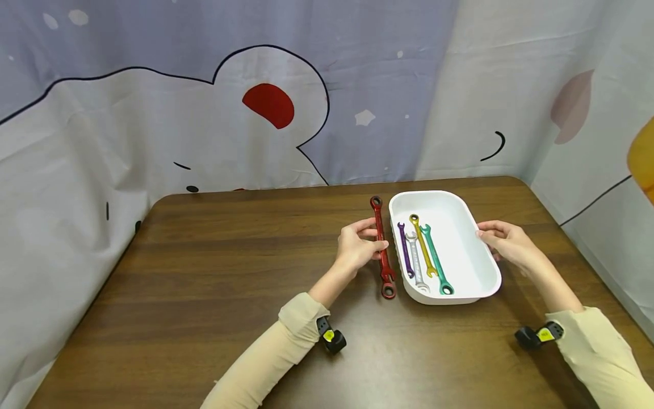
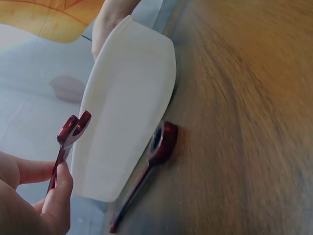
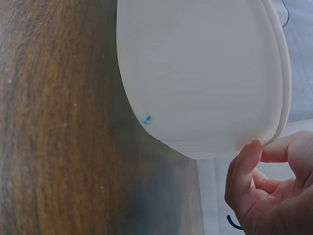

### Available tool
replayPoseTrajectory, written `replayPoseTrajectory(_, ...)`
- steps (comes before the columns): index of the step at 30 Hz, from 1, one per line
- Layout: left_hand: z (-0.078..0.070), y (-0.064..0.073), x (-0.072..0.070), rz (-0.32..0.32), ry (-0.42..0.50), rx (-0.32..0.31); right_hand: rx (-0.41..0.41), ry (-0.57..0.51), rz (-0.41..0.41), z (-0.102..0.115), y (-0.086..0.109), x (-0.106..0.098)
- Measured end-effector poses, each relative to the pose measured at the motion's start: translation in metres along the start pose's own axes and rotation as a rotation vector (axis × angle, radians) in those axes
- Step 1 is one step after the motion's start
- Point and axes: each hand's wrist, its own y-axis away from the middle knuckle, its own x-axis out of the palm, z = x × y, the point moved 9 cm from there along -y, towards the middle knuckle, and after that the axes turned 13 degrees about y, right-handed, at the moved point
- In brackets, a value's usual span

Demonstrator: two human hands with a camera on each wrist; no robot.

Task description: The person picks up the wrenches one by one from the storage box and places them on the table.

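Note:
My left hand (image 1: 360, 244) pinches a red combination wrench (image 1: 384, 261) between thumb and fingers, just left of the white tray (image 1: 472, 250). In the left wrist view the open end of this wrench points up beside the tray's wall. A second red wrench (image 2: 164, 144) lies on the table below it, ring end toward the camera; from the head it is mostly covered by the held one. My right hand (image 1: 511, 244) grips the tray's right rim with thumb and fingers. Inside the tray lie a purple wrench (image 1: 405, 250), a silver wrench (image 1: 416, 261), a yellow wrench (image 1: 423, 247) and a green wrench (image 1: 436, 258).
The brown wooden table (image 1: 204, 284) stretches far to the left of the tray. A printed curtain (image 1: 204, 130) hangs behind the table's back edge and along its right side. Each wrist carries a small black camera, such as the left camera (image 1: 334, 341).

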Motion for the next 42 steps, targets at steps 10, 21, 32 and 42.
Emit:
replayPoseTrajectory(10,0.011,-0.006,-0.016,-0.041,-0.024,-0.03,0.006,-0.005,0.001,-0.002,0.001,0.0)
replayPoseTrajectory(21,0.023,-0.012,-0.028,-0.071,-0.063,-0.075,0.002,-0.025,0.002,-0.001,0.003,0.0)
replayPoseTrajectory(32,0.034,-0.016,-0.035,-0.074,-0.099,-0.115,0.005,-0.003,-0.013,0.0,0.002,0.0)
replayPoseTrajectory(42,0.035,-0.018,-0.035,-0.075,-0.169,-0.093,-0.002,0.003,-0.015,-0.001,0.001,0.0)
